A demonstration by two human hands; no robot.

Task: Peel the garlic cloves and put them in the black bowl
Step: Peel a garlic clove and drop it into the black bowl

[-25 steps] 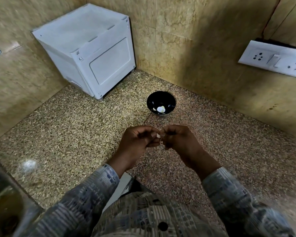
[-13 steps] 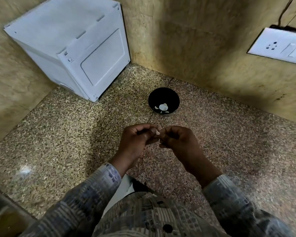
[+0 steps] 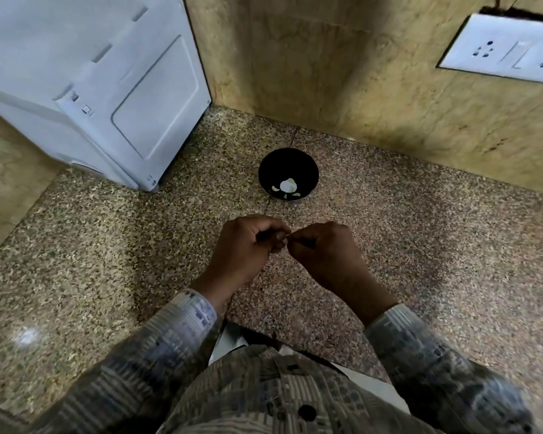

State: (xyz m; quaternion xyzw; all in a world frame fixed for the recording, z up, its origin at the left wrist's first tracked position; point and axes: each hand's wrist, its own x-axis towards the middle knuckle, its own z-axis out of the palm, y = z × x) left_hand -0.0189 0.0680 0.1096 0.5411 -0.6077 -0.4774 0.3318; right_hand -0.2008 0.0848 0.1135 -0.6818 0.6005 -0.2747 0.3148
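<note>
I count a few peeled cloves [image 3: 287,186] in the bowl [image 3: 275,162], while left hand [image 3: 245,245] and right hand [image 3: 323,255] both pinch one clove [image 3: 284,243] near it, peeling seemingly unfinished.

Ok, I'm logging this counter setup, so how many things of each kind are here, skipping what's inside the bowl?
Round black bowl: 1
White boxy appliance: 1
White wall socket plate: 1
Bare hands, left hand and right hand: 2
Pale garlic clove pinched between them: 1
Total: 6
</note>
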